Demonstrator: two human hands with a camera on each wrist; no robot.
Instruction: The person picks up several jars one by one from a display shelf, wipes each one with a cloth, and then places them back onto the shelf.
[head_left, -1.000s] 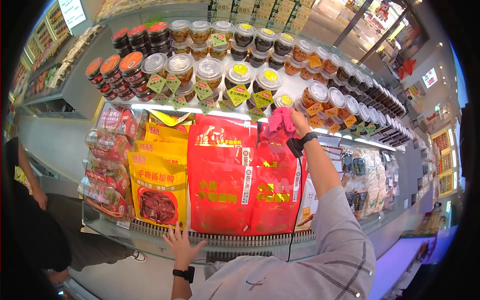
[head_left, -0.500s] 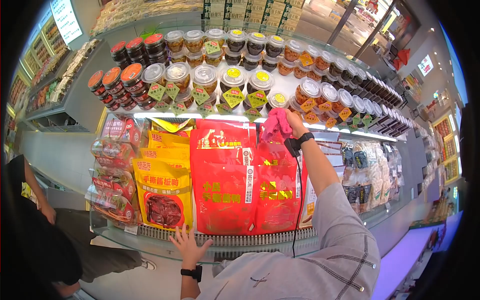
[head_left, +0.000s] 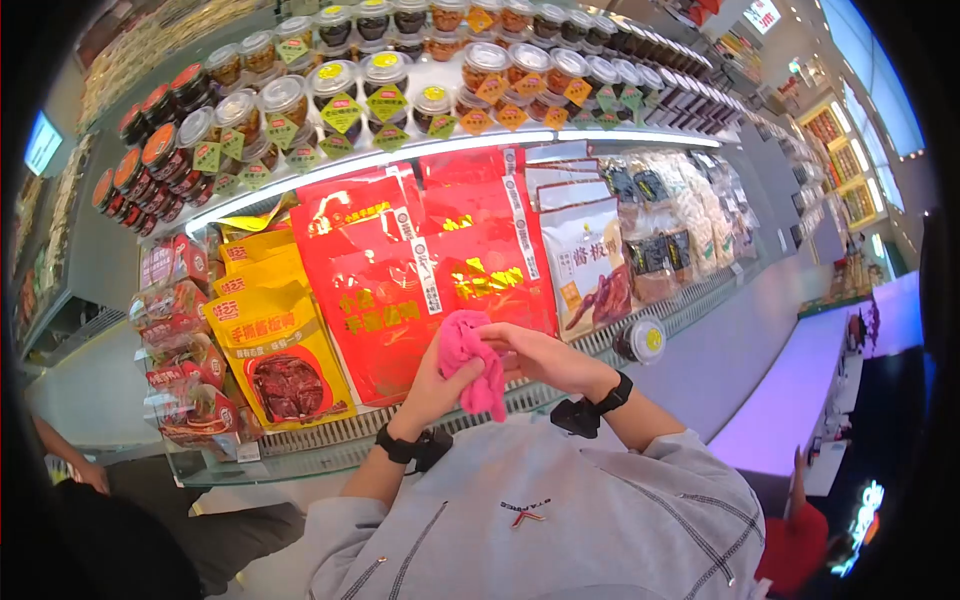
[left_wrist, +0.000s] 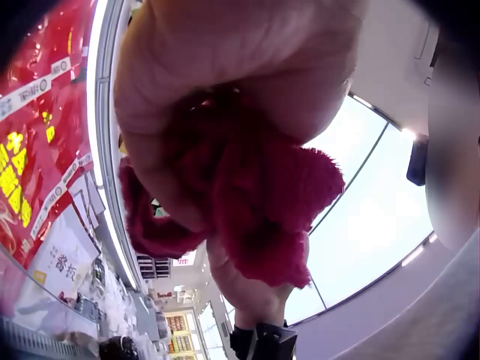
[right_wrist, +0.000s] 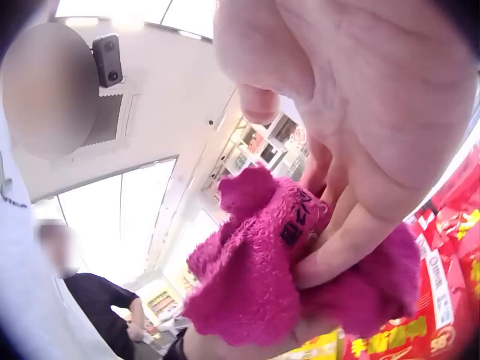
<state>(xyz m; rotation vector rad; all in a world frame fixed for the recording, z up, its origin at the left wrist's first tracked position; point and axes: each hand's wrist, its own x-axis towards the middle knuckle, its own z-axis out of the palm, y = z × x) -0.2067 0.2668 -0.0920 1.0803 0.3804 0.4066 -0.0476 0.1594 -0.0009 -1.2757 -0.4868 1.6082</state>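
Observation:
In the head view a crumpled pink cloth (head_left: 470,350) is between the two hands, in front of the red food pouches (head_left: 385,325). My left hand (head_left: 428,390) grips it, with the thumb across its front. In the left wrist view the left hand's curled fingers (left_wrist: 154,161) wrap round the bunched fabric. My right hand (head_left: 550,358) reaches in from the other side. In the right wrist view its fingers (right_wrist: 345,251) lie against the cloth (right_wrist: 255,277), which bears dark printed marks, while the thumb stands apart from it.
Yellow pouches (head_left: 275,350) and clear-wrapped packs (head_left: 200,395) fill the display case's left side. White pouches (head_left: 590,265) stand right of the red ones. Lidded tubs (head_left: 335,90) line the upper shelf, and one tub (head_left: 640,340) sits at the front edge. Another person's leg (head_left: 235,535) is at left.
The right hand has come down from the tub shelf with the pink cloth. The left hand has left the case's front edge and now holds the cloth. The head view has shifted and tilted.

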